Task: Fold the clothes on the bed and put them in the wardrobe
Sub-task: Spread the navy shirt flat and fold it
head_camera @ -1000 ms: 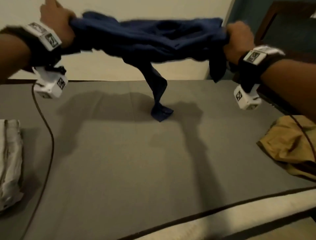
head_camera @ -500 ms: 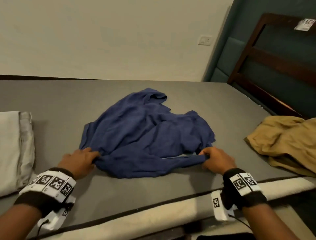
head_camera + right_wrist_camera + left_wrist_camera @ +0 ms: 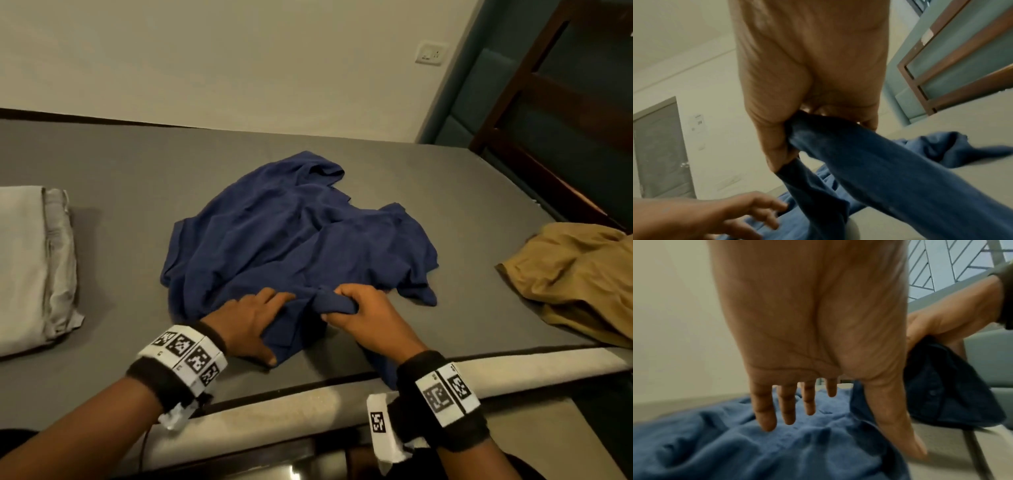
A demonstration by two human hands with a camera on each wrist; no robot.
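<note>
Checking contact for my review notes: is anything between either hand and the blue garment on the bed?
Nothing visible. The left hand rests with straight fingers directly on the blue garment, and the right hand grips a bunched fold of it. The tan garment and folded grey cloth lie apart.

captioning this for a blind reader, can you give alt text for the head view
Two hands work a crumpled blue shirt on a grey bed: the left hand lies flat on its near edge while the right hand grips a bunched fold. A folded grey cloth lies at left, a tan garment at right.
</note>
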